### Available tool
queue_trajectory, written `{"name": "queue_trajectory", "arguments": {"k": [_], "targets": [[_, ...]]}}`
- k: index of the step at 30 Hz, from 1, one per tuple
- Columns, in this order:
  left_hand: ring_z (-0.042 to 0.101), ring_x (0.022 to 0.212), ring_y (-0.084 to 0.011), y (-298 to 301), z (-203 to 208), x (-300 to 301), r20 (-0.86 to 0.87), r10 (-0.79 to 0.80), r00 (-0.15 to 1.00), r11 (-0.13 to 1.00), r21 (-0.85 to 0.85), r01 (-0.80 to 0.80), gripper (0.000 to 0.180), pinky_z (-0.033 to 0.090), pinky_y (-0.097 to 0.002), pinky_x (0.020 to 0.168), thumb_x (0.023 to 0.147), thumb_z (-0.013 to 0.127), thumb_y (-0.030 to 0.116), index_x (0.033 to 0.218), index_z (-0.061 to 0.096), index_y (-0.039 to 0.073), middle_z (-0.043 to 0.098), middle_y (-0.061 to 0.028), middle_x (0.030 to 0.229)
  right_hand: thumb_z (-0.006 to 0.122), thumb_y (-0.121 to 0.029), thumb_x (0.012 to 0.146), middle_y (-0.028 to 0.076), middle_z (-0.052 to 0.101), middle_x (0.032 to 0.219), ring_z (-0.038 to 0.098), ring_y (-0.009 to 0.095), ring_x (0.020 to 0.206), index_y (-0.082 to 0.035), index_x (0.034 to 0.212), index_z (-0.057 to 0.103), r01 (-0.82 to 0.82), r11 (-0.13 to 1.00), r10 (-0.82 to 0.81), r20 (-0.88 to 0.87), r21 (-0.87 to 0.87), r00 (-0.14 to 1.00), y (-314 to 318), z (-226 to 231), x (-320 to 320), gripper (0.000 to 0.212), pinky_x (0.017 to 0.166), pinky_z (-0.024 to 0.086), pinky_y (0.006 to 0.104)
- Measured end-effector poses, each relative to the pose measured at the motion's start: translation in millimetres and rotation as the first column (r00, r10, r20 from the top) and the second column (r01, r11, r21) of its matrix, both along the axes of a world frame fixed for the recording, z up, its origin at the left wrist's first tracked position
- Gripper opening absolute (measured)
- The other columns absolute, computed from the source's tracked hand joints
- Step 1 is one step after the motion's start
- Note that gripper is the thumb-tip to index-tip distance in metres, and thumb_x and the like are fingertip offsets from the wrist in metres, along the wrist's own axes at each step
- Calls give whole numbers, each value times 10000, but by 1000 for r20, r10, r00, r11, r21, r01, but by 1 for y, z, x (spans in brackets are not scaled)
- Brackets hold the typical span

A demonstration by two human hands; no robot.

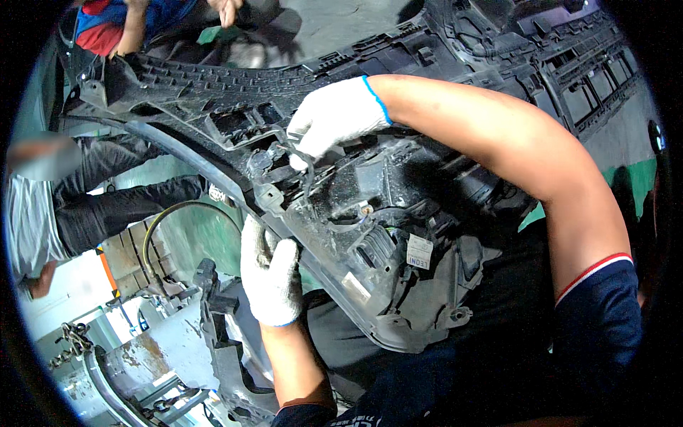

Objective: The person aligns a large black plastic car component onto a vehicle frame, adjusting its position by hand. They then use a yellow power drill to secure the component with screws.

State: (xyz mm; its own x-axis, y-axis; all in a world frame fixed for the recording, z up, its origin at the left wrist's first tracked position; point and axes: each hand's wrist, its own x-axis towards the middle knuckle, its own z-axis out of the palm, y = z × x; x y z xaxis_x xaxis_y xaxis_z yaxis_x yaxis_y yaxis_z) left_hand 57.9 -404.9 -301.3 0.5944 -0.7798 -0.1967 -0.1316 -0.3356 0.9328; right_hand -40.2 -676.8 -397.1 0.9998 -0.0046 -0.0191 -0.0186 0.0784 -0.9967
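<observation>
A large black plastic car bumper (185, 92), seen from its ribbed inner side, stretches across the view. Attached to its near end is a grey-black housing (427, 306) with thin wires and a white label (419, 252). My left hand (272, 274), in a white knitted glove, grips the bumper's edge strip, thumb on the near side. Above it, my right hand (338, 117), gloved in white with a blue cuff, reaches in from the right. Its fingers are closed on a short black cable (308, 178) beside a round black fitting (267, 160); the fingertips are partly hidden.
At the far left stands a person (92, 206) in dark trousers. Another person (135, 25) in blue and red is at the top left. A yellow-black hose (153, 235) curves near a worn grey metal cylinder (142, 352) and chain (71, 341). A black bracket (224, 320) stands beside my left forearm.
</observation>
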Motion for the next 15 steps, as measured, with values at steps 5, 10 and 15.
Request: {"name": "queue_trajectory", "arguments": {"k": [5, 10, 15], "targets": [[564, 1356, -274, 7, -2, 1, 75, -9, 997, 1000, 13, 8, 768, 429, -390, 1157, 960, 673, 77, 1616, 310, -86, 534, -211, 1530, 825, -326, 833, 18, 709, 794, 598, 125, 719, -61, 992, 781, -33, 994, 38, 49, -100, 998, -4, -8, 5, 313, 641, 475, 339], [522, 1410, -304, 7, 2, -8, 177, -30, 984, 999, 27, 26, 806, 403, -416, 1187, 928, 632, 16, 1642, 269, -80, 469, -235, 1584, 795, -228, 812, 34, 753, 880, 641, 145, 783, -51, 1064, 775, -86, 984, 95, 54, -156, 994, -9, -14, 10, 309, 710, 523, 344], [334, 1557, -358, 11, 2, -9, 64, -40, 997, 998, -51, 43, 1084, 249, -509, 1270, 916, 828, 210, 1716, 112, 67, 280, -212, 1724, 768, -199, 820, 15, 734, 860, 627, 117, 722, -68, 1070, 773, -127, 985, 129, 6, -113, 992, -10, -3, 5, 282, 614, 497, 315]]}}
